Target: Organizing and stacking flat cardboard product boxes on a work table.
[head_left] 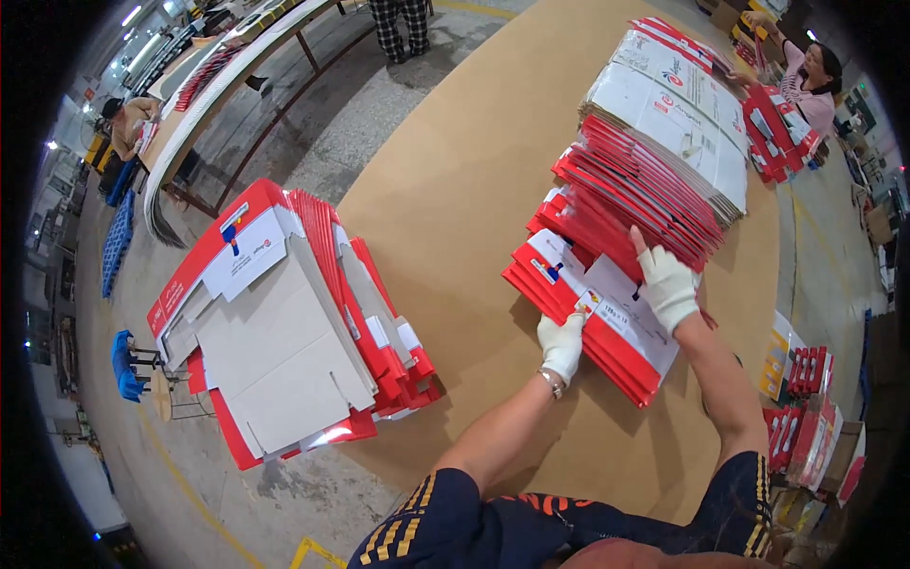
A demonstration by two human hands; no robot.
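Note:
My left hand (pixel 562 343), in a white glove with bare fingertips, grips the near left edge of a small stack of flattened red-and-white cartons (pixel 621 332). The thumb lies on top; the fingers underneath are hidden. Over the stack's far right side is my right hand (pixel 667 286), gloved alike, with its index finger stretched out beside a red carton flap (pixel 599 223) blurred by motion. Its other fingers are mostly out of sight. Beyond both hands, a fanned row of flattened red cartons (pixel 649 185) leans against a pile of white-and-red flattened cartons (pixel 668 109).
At the left edge of the brown table (pixel 445 180) sits another big pile of flattened cartons (pixel 275 341). A person in pink (pixel 806 90) handles cartons at the far right. Another person (pixel 128 133) works at a long curved bench (pixel 237 71). A blue stool (pixel 126 365) stands on the floor.

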